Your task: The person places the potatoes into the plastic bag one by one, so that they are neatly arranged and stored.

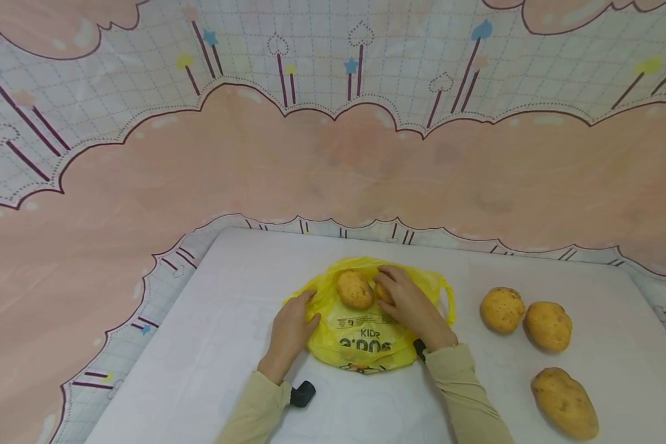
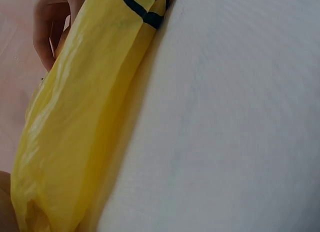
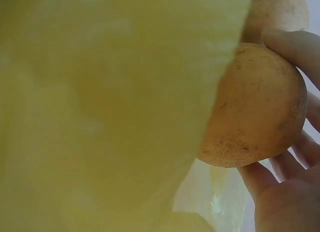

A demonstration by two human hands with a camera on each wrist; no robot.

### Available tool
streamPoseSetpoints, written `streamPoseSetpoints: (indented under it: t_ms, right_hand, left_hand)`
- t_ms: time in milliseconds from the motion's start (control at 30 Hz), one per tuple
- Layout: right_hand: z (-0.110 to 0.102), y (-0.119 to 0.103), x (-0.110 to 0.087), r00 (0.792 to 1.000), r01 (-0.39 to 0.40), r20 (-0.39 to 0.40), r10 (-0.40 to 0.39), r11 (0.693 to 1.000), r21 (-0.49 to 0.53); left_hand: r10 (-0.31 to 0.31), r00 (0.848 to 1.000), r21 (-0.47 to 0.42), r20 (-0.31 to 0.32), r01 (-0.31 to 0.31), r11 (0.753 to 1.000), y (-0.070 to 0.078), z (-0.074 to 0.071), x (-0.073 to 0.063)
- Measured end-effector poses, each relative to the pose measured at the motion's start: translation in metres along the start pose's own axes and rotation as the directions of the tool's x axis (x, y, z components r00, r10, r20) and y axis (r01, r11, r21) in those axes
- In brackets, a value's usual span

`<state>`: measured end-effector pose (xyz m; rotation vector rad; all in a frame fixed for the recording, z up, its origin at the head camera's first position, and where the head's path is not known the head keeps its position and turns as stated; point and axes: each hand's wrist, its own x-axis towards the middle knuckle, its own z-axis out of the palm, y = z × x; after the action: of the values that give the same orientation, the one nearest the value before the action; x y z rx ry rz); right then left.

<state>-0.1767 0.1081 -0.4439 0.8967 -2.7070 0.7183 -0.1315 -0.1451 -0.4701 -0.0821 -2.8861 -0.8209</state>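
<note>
A yellow plastic bag (image 1: 322,345) with printed lettering lies on the white table, its mouth spread towards the back. At its left rim my left hand (image 1: 288,330) holds the plastic, thumb and fingers bent at the edge. My right hand (image 1: 407,302) reaches over the bag's mouth and grips a potato (image 3: 260,106), which the fingers partly cover in the head view. Just left of that, another potato (image 1: 355,289) sits in the bag's opening. In the left wrist view the bag's side (image 2: 85,111) hides most of the hands.
Two potatoes, one (image 1: 502,310) beside another (image 1: 548,326), lie to the right of the bag. A longer potato (image 1: 565,403) is nearer the front right. The white table (image 1: 200,345) ends at a patterned cloth backdrop (image 1: 333,166).
</note>
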Motion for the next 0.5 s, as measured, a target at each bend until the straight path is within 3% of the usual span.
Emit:
streamPoseSetpoints:
  t_ms: [500]
  right_hand:
    - [0.0050,0.0042,0.0011,0.999,-0.034,-0.012,0.034,0.999,0.012]
  left_hand:
    - [0.002,1.000,0.006,-0.008,-0.002,1.000,0.0001,0.0004,-0.0003]
